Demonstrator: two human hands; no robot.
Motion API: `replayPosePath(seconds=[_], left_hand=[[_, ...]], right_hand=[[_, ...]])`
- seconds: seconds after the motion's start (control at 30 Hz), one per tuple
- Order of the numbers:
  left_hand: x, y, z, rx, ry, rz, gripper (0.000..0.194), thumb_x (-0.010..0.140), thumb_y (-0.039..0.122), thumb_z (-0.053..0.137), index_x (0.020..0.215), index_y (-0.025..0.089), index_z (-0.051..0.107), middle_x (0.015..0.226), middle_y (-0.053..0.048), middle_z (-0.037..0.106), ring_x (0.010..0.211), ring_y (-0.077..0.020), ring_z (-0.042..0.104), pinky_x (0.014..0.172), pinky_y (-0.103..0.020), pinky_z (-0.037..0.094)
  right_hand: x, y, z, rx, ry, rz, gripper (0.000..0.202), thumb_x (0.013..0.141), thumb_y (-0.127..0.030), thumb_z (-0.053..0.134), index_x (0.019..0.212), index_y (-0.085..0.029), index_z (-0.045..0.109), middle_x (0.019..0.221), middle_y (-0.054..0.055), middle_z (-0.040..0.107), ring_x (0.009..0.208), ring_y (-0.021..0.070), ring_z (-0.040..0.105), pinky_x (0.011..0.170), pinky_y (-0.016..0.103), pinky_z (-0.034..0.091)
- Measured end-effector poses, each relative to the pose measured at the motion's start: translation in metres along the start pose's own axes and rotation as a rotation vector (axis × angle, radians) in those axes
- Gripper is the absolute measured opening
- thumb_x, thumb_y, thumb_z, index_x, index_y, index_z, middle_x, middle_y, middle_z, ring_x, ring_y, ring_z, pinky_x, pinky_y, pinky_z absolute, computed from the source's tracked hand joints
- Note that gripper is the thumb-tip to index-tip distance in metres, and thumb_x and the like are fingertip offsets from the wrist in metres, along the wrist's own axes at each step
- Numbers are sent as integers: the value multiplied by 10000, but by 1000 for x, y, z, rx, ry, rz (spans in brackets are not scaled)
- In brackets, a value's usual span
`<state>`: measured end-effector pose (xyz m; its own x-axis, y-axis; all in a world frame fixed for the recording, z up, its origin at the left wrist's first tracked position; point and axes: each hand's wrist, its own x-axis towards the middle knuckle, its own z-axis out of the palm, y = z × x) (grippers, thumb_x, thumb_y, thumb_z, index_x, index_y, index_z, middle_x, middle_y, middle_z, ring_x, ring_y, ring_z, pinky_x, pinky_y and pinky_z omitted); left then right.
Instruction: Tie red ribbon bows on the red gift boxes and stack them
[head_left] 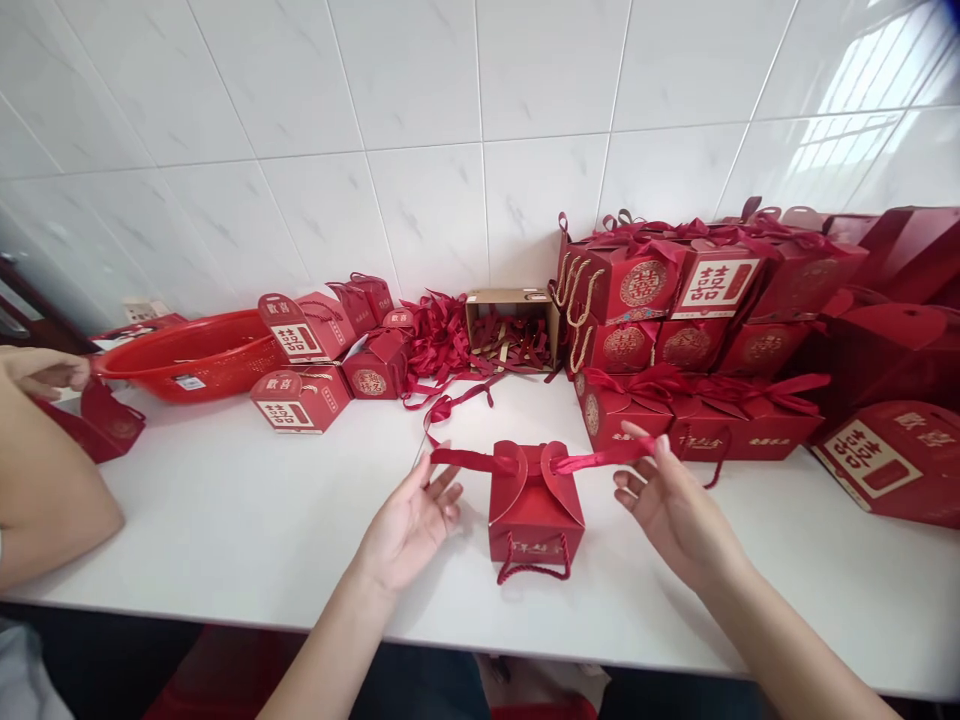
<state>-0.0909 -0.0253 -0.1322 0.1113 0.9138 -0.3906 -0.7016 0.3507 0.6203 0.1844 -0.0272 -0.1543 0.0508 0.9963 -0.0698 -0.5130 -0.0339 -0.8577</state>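
White tiles (420, 70) back the pale table (225, 520); a small red box (536, 512) stands on it between left hand (412, 525) and right hand (675, 510), each pinching one end of its ribbon (469, 459), spread wide, seemingly to keep it taut.

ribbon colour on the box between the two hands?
Ribbon: deep pinkish red; shows best in the head view, the only one.

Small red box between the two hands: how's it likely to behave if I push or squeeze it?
The box has thin-looking folded flaps, so it may dent if squeezed. Its flat sides and the smooth tabletop suggest it would slide rather than roll. The cord handle droops in a loop, so it probably flops.
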Motion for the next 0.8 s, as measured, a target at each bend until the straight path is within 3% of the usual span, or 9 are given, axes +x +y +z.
replayPosePath(seconds=[0.1, 0.23, 0.4, 0.5, 0.7, 0.8], left_hand=[[-2, 13, 5, 4, 24, 145, 148, 903, 224, 520, 956, 203, 657, 708, -5, 607, 654, -121, 606, 567, -220, 477], [-7, 35, 20, 132, -44, 350, 168, 863, 287, 581, 919, 183, 701, 806, -30, 670, 728, -129, 616, 623, -228, 494], [-11, 52, 50, 463, -45, 866, 154, 700, 293, 763, 815, 193, 738, 859, -13, 712, 813, -133, 615, 666, -207, 465], [-15, 57, 70, 598, -58, 1087, 173, 672, 251, 782, 831, 195, 741, 819, -2, 709, 806, -134, 622, 754, -226, 474], [-21, 61, 104, 699, -124, 1181, 170, 732, 350, 722, 734, 180, 710, 687, 13, 659, 672, -123, 591, 660, -230, 448], [-23, 61, 116, 711, -154, 1200, 180, 752, 364, 703, 739, 186, 721, 655, 17, 641, 664, -122, 585, 656, -237, 436]], right_hand=[[9, -13, -7, -2, 104, -126, 284, 806, -521, 617, 945, -282, 678, 915, 12, 621, 766, 124, 572, 655, 246, 488], [17, -33, -8, -107, 153, -340, 179, 725, -365, 747, 858, -257, 700, 1050, 13, 661, 710, 113, 586, 647, 272, 508], [24, -58, 11, -188, 116, -508, 178, 777, -382, 697, 876, -235, 713, 838, 5, 662, 683, 105, 595, 649, 252, 522], [25, -68, 27, -303, 88, -613, 196, 763, -365, 715, 907, -232, 715, 886, 21, 678, 773, 143, 623, 702, 284, 533], [20, -84, 60, -457, -28, -724, 203, 819, -407, 648, 900, -235, 717, 788, 12, 658, 736, 149, 614, 690, 297, 518], [18, -91, 77, -471, -85, -753, 222, 782, -374, 694, 954, -234, 705, 815, 5, 659, 760, 142, 608, 707, 286, 513]])
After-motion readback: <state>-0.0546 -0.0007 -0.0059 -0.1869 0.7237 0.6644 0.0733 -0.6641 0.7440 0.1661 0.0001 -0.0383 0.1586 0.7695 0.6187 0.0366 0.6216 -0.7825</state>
